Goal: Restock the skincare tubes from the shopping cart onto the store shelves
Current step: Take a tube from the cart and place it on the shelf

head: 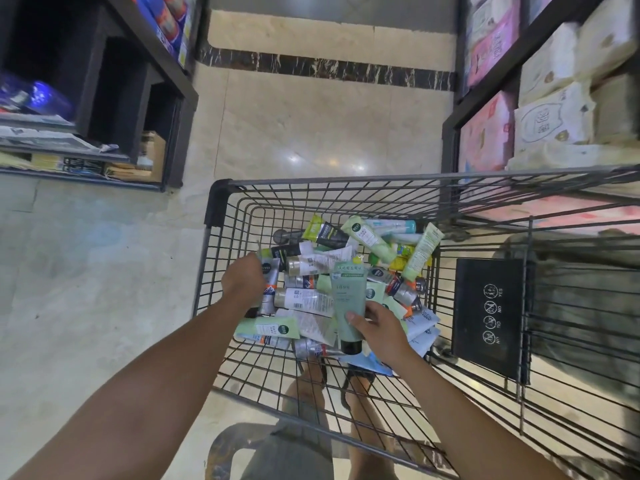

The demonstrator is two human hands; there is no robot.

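A black wire shopping cart [221, 202] stands in the aisle with several skincare tubes piled in its basket. My right hand [379, 329] grips a sage-green tube with a black cap [348, 299], held upright above the pile with the cap end down. My left hand [242, 280] reaches into the cart's left side and its fingers close round a silver tube with a dark label [270, 282]. Green, white and silver tubes [367, 237] lie loose across the rest of the basket.
A dark shelf unit [173, 98] with boxes and blue packs stands at the left. Shelves with pink and white tissue packs [554, 109] line the right. The cart's black child-seat flap [488, 313] is at the right. Beige tiled floor [311, 126] stretches ahead.
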